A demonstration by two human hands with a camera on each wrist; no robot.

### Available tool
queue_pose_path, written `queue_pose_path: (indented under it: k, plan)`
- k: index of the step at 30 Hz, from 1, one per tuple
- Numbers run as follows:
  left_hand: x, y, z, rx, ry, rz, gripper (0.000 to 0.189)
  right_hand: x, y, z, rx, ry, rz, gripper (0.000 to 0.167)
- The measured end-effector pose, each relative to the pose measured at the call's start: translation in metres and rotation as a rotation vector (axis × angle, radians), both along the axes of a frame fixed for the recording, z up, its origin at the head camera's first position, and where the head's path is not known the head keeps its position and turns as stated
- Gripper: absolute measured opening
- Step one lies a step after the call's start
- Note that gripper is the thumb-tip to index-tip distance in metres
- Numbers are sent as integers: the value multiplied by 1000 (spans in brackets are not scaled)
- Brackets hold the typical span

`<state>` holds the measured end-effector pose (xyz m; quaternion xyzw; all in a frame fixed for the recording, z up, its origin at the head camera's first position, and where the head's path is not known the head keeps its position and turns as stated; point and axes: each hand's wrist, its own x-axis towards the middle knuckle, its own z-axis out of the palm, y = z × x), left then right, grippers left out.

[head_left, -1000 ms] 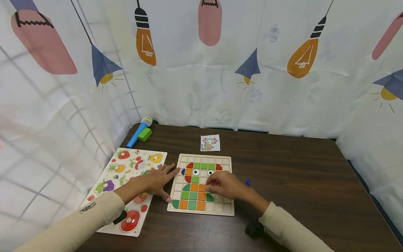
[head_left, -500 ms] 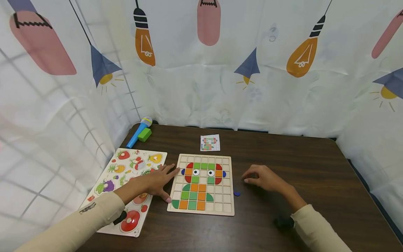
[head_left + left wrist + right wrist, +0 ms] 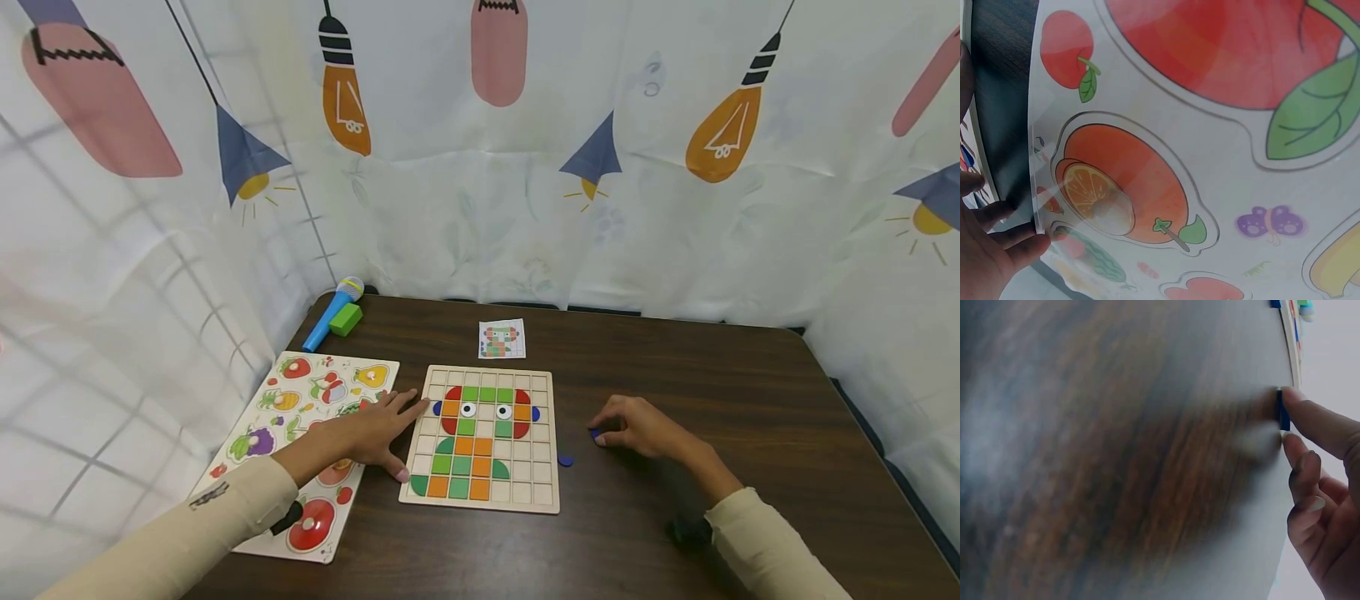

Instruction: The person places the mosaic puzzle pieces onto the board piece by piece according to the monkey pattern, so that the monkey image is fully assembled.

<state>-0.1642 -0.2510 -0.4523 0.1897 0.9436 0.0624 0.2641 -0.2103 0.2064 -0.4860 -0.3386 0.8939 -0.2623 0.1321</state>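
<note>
A wooden grid board (image 3: 525,492) lies on the table, with red, green, orange and blue pieces and two eye tiles forming a figure. My left hand (image 3: 378,429) is spread, its fingertips and thumb at the board's left edge. To the right of the board, my right hand (image 3: 643,427) pinches a small blue piece (image 3: 595,433) between thumb and index finger, low over the table. The right wrist view shows that blue piece (image 3: 1284,411) edge-on between the fingertips. Another blue piece (image 3: 566,460) lies on the table just beside the board's right edge.
A fruit-picture puzzle board (image 3: 255,400) lies under my left forearm. Behind it are a toy microphone (image 3: 330,317) and a green block (image 3: 346,320). A small pattern card (image 3: 502,339) lies beyond the grid board. A printed curtain (image 3: 480,208) hangs behind the table.
My right hand has moved from over the grid board to the table on its right and now pinches a blue piece there. My left hand has stayed in place.
</note>
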Motion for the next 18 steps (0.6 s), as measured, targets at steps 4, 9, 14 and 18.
queue_pose_path:
  k: [4,9,14,18]
  plan:
    - [0,0,0,2,-2,-3,119,-3,1,-1,16,-6,-17,14]
    - [0,1,1,-7,-2,3,119,-4,0,-1,32,-20,-25,8]
    - [0,1,1,-11,-8,1,118,-1,1,-2,31,5,-4,10]
    - [-1,0,1,-15,-11,4,119,1,2,-2,36,26,22,8]
